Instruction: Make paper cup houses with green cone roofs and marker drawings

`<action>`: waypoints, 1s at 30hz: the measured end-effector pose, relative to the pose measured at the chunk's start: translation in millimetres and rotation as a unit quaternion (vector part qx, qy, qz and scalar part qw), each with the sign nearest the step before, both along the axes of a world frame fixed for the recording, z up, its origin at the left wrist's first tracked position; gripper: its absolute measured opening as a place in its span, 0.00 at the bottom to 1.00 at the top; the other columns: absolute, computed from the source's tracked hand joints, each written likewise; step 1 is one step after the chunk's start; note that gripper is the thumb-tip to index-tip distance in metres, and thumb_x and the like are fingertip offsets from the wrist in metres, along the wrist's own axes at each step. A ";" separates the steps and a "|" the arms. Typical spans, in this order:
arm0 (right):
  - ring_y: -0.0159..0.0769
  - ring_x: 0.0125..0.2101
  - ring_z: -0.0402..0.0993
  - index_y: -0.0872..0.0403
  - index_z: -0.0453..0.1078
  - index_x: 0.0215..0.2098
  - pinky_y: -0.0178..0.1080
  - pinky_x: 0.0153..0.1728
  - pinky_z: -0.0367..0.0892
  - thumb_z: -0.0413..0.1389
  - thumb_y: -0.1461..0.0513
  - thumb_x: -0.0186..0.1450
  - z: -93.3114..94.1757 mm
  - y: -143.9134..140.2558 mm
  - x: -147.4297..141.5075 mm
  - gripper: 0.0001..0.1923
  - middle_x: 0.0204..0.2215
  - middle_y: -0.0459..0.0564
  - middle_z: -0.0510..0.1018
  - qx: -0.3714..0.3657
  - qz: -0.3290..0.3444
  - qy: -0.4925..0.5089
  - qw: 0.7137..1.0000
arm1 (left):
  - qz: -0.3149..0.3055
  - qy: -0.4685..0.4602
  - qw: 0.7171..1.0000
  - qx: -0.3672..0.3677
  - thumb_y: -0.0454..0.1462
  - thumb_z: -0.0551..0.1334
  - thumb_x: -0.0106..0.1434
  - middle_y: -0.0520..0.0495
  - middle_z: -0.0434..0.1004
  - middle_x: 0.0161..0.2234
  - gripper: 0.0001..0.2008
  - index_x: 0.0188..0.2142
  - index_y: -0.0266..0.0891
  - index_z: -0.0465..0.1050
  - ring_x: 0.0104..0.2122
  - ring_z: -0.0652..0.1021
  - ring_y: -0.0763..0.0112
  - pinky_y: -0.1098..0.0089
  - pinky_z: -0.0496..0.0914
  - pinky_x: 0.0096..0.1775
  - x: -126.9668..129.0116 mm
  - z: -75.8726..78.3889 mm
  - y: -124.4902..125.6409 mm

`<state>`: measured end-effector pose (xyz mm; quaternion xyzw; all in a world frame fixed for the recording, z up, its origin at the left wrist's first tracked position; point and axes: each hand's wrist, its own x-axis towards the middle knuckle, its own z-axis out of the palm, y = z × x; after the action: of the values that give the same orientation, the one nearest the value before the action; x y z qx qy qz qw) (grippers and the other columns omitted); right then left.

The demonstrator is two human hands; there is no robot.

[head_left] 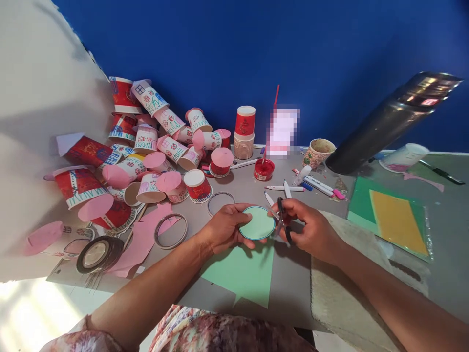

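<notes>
My left hand (227, 224) pinches a round light green paper disc (258, 224) with a blue outline, thumb on top and fingers beneath. In my right hand (311, 225) is a pair of scissors (281, 219) with dark handles. Their blades lie close to the disc's right edge; whether they touch it I cannot tell. Below both hands, a light green paper sheet (245, 278) rests on the grey table (293, 303). A grey ring (170, 231) lies left of my left hand, and another ring (220, 201) sits just behind it, partly hidden.
Decorated paper cups (141, 137) are heaped at the left, near a roll of tape (98, 254) and pink paper (146, 239). Markers (318, 187) and a red tub (264, 169) lie behind my hands. A black cylinder (377, 129) leans at right, near green and yellow paper (397, 217).
</notes>
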<state>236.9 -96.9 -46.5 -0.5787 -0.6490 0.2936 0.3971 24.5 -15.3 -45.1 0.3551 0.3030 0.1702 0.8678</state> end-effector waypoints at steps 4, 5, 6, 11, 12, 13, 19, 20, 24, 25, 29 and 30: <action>0.34 0.27 0.71 0.51 0.71 0.36 0.37 0.32 0.68 0.65 0.58 0.56 0.1 1.2 -5.2 0.11 0.28 0.44 0.78 -0.020 -0.041 0.029 0.999 | -0.023 0.008 0.999 0.033 0.36 0.67 0.62 0.30 0.84 0.43 0.16 0.48 0.29 0.75 0.27 0.85 0.59 0.72 0.77 0.20 2.8 -0.1 -5.7; 0.34 0.27 0.71 0.51 0.70 0.34 0.37 0.32 0.68 0.65 0.57 0.56 0.3 1.2 -5.7 0.11 0.28 0.45 0.78 -0.026 -0.044 0.038 0.998 | -0.028 0.002 0.999 0.040 0.40 0.68 0.62 0.29 0.84 0.43 0.17 0.47 0.30 0.75 0.27 0.85 0.58 0.72 0.77 0.20 3.1 0.0 -7.3; 0.34 0.28 0.71 0.51 0.70 0.34 0.36 0.32 0.68 0.65 0.56 0.56 0.2 1.3 -6.1 0.12 0.28 0.45 0.78 -0.032 -0.045 0.045 0.997 | -0.032 -0.007 0.998 0.045 0.45 0.68 0.63 0.28 0.84 0.44 0.21 0.47 0.30 0.75 0.27 0.85 0.58 0.71 0.77 0.21 3.2 0.4 -8.9; 0.32 0.25 0.67 0.51 0.69 0.32 0.34 0.27 0.65 0.65 0.56 0.56 -3.3 3.0 -8.1 0.12 0.25 0.43 0.75 -0.060 -0.049 0.054 0.996 | -0.055 0.006 0.991 0.125 0.52 0.72 0.57 0.33 0.83 0.43 0.32 0.54 0.34 0.73 0.31 0.85 0.57 0.70 0.78 0.23 2.1 9.0 -17.6; 0.31 0.24 0.66 0.51 0.69 0.31 0.34 0.25 0.63 0.64 0.56 0.55 -4.0 3.6 -8.7 0.11 0.24 0.42 0.74 -0.064 -0.048 0.053 0.995 | -0.060 0.028 0.987 0.148 0.48 0.75 0.56 0.36 0.83 0.41 0.33 0.56 0.35 0.72 0.32 0.85 0.58 0.70 0.77 0.24 2.2 11.1 -19.5; 0.31 0.23 0.65 0.51 0.69 0.31 0.33 0.24 0.62 0.64 0.57 0.55 -4.4 4.1 -9.3 0.11 0.23 0.42 0.73 -0.070 -0.047 0.054 0.995 | -0.062 0.051 0.983 0.165 0.45 0.76 0.55 0.38 0.83 0.39 0.34 0.58 0.36 0.71 0.33 0.85 0.59 0.71 0.77 0.25 2.5 12.8 -21.4; 0.31 0.22 0.65 0.52 0.70 0.33 0.34 0.24 0.63 0.64 0.58 0.55 -7.4 4.5 -9.6 0.10 0.23 0.42 0.74 -0.093 -0.063 0.054 0.992 | -0.046 0.103 0.972 0.205 0.44 0.68 0.63 0.41 0.82 0.30 0.22 0.51 0.32 0.74 0.30 0.84 0.60 0.70 0.76 0.27 6.8 11.2 -25.7; 0.32 0.23 0.66 0.51 0.71 0.33 0.35 0.25 0.64 0.65 0.58 0.55 -8.5 4.5 -9.2 0.11 0.25 0.43 0.76 -0.092 -0.072 0.053 0.992 | -0.044 0.102 0.973 0.204 0.43 0.68 0.63 0.39 0.82 0.33 0.21 0.51 0.32 0.74 0.30 0.84 0.61 0.71 0.76 0.27 7.3 10.4 -25.2; 0.32 0.25 0.69 0.51 0.70 0.35 0.36 0.27 0.66 0.65 0.57 0.55 -12.3 5.6 -7.7 0.12 0.28 0.44 0.78 -0.091 -0.089 0.058 0.990 | -0.041 0.100 0.977 0.185 0.43 0.66 0.64 0.35 0.82 0.44 0.19 0.50 0.31 0.74 0.30 0.85 0.64 0.72 0.76 0.27 8.9 8.4 -23.1; 0.32 0.25 0.69 0.51 0.69 0.35 0.35 0.27 0.67 0.65 0.57 0.55 -12.5 6.2 -7.7 0.13 0.28 0.44 0.78 -0.095 -0.087 0.064 0.990 | -0.039 0.101 0.977 0.181 0.42 0.66 0.64 0.35 0.82 0.44 0.19 0.50 0.31 0.74 0.29 0.85 0.64 0.72 0.76 0.27 9.3 8.2 -22.9; 0.33 0.26 0.70 0.51 0.69 0.34 0.35 0.27 0.68 0.67 0.57 0.52 -9.7 8.1 -9.0 0.15 0.28 0.44 0.77 -0.119 -0.085 0.102 0.984 | -0.031 0.107 0.977 0.181 0.41 0.66 0.63 0.36 0.83 0.42 0.20 0.51 0.32 0.74 0.29 0.84 0.64 0.71 0.76 0.26 10.7 7.5 -22.8; 0.33 0.27 0.71 0.51 0.69 0.34 0.35 0.28 0.69 0.67 0.57 0.52 -8.6 8.3 -9.4 0.15 0.29 0.45 0.78 -0.123 -0.087 0.114 0.982 | -0.030 0.108 0.977 0.183 0.41 0.66 0.63 0.35 0.83 0.42 0.20 0.52 0.31 0.74 0.29 0.84 0.64 0.71 0.76 0.26 10.9 7.4 -23.1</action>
<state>227.5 -88.6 -55.1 -0.6405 -0.5053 0.3996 0.4181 35.4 -38.3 -37.7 0.5329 0.3481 0.1574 0.7550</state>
